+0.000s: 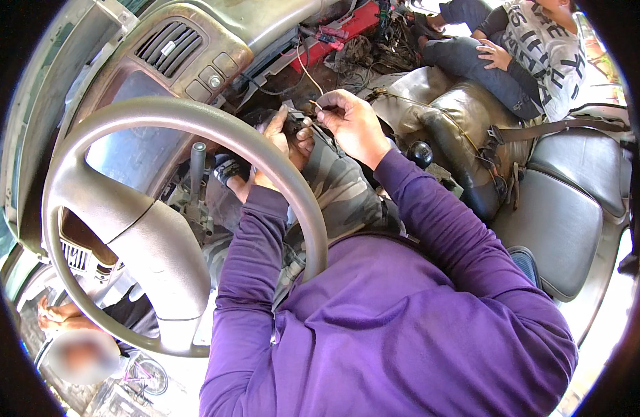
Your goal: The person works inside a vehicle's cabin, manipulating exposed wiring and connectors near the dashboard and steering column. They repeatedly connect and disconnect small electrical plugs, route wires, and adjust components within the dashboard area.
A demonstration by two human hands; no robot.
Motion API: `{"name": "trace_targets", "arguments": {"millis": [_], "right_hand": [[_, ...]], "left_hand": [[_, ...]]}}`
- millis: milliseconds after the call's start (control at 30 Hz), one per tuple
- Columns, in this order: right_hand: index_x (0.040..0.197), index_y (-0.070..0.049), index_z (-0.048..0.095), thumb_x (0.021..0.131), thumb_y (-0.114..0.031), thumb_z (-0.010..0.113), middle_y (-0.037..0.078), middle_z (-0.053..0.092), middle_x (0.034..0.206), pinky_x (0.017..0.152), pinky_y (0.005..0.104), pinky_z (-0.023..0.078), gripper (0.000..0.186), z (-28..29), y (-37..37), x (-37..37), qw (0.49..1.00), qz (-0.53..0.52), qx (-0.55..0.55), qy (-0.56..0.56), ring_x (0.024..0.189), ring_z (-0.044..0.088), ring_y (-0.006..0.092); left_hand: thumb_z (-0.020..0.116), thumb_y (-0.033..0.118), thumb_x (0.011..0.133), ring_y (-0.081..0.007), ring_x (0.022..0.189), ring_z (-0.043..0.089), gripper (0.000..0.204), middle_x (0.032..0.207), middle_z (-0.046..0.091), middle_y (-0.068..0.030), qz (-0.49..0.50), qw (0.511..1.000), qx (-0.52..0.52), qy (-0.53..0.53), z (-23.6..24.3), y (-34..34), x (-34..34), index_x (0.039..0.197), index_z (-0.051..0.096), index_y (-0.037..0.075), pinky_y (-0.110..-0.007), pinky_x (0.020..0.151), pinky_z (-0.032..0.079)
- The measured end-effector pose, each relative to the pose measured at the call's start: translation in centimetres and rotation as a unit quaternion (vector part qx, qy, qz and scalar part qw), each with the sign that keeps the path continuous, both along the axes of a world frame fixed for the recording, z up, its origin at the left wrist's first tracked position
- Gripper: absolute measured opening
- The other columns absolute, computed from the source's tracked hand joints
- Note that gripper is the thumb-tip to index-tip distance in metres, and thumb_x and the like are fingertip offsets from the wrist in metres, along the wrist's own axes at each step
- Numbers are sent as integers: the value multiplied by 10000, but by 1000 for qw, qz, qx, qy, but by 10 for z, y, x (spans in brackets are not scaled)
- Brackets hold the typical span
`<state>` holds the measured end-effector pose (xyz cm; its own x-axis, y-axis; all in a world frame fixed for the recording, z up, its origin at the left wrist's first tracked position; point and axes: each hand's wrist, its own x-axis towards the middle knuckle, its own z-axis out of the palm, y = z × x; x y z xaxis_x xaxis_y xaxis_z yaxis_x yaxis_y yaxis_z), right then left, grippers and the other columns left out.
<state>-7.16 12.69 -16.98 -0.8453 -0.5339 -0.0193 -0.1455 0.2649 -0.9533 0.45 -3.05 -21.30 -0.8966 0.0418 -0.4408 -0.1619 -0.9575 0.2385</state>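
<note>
My right hand (358, 128) pinches a thin pale wire (309, 71) between thumb and fingertips. The wire runs up from there into the opened dashboard. Close beside it, on the far side of the steering wheel (170, 108), my left hand (289, 142) is closed with its fingers curled. A small dark thing shows at its fingertips, too small and shaded to name. Both hands are nearly touching, above my camouflage-patterned trousers (344, 187).
Loose cables and a red part (347, 31) show in the dashboard opening. To the right are a gear lever (420, 153) and grey seats (549, 215). One person (500, 52) sits at the far right; another (83, 354) is outside, lower left.
</note>
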Motion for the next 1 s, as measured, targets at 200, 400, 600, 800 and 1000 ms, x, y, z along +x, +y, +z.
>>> {"name": "trace_targets", "arguments": {"millis": [200, 400, 600, 800, 1000], "right_hand": [[980, -37, 725, 866, -71, 718, 123, 683, 949, 790, 363, 545, 119, 12, -6, 1, 973, -6, 74, 221, 896, 685, 292], [980, -55, 734, 864, -123, 713, 133, 659, 942, 789, 420, 547, 136, 13, -16, -8, 972, 17, 77, 220, 874, 673, 361], [963, -51, 732, 848, -122, 708, 133, 662, 928, 784, 430, 550, 137, 13, -19, -12, 962, 25, 94, 256, 874, 674, 359], [943, -51, 735, 837, -128, 703, 132, 662, 919, 778, 434, 552, 135, 11, -19, -13, 961, 36, 111, 249, 862, 673, 359], [939, -39, 735, 837, -134, 700, 138, 657, 909, 774, 440, 552, 144, 14, -21, -11, 963, 12, 103, 248, 849, 672, 360]], "left_hand": [[506, 399, 1067, -144, 681, 639, 407, 856, 675, -92, 97, 993, -19, -56, 2, 6, -13, 1057, 624, 9, -228, 576, 540], [534, 352, 1061, -141, 710, 665, 344, 881, 692, -82, 100, 995, -18, -18, -14, -1, -15, 1040, 636, 24, -233, 638, 589], [588, 271, 1037, -158, 775, 687, 243, 896, 704, -74, 174, 983, -18, -62, 5, 9, -21, 1032, 643, 34, -251, 689, 615], [656, 222, 996, -188, 792, 694, 183, 898, 704, -77, 137, 990, -20, -31, -2, 6, -15, 1029, 640, 43, -292, 732, 618], [656, 205, 993, -192, 831, 694, 169, 935, 702, -72, 151, 988, -29, -25, -4, 8, -17, 1066, 631, 56, -319, 772, 605]]}}
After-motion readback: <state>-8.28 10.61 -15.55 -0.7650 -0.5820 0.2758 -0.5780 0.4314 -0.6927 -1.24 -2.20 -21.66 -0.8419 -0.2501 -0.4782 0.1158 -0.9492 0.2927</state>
